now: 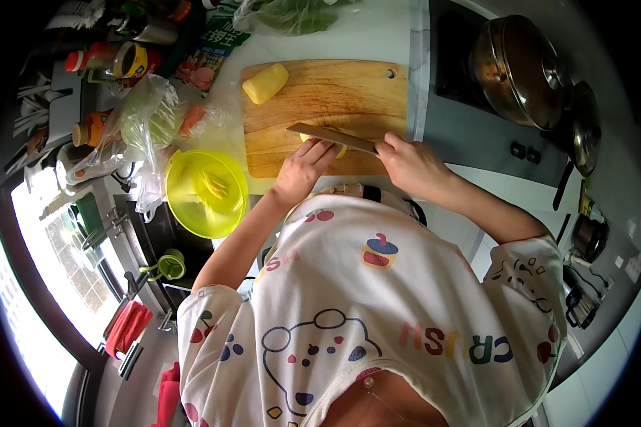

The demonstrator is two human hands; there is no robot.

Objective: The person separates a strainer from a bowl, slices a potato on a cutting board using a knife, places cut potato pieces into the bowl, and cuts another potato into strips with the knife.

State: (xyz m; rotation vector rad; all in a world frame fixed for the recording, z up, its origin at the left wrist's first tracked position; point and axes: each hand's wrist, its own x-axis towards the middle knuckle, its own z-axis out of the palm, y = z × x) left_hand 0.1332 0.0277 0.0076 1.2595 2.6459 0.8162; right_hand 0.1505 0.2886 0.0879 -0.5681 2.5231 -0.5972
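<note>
My right hand (pixel 409 164) is closed around the handle of a kitchen knife (pixel 332 135), whose broad blade points to the left over the wooden cutting board (pixel 285 142). Under and beside the blade lies a pale yellow potato (pixel 342 151), mostly hidden by the knife and fingers. The bent fingers of my left hand (pixel 306 165) press on it at the near side of the blade. Another peeled potato (pixel 266 83), whole as far as I see, rests at the board's far left corner. Several pale yellow cut pieces (pixel 214 185) lie in a yellow-green bowl (pixel 236 213) left of my left hand.
A stove with a lidded pot (pixel 513 71) stands to the right. Plastic bags (pixel 149 117), bottles and a green packet (pixel 217 39) crowd the left side. Leafy greens in a bag (pixel 292 16) lie beyond the board. A green cup (pixel 171 264) sits near the sink.
</note>
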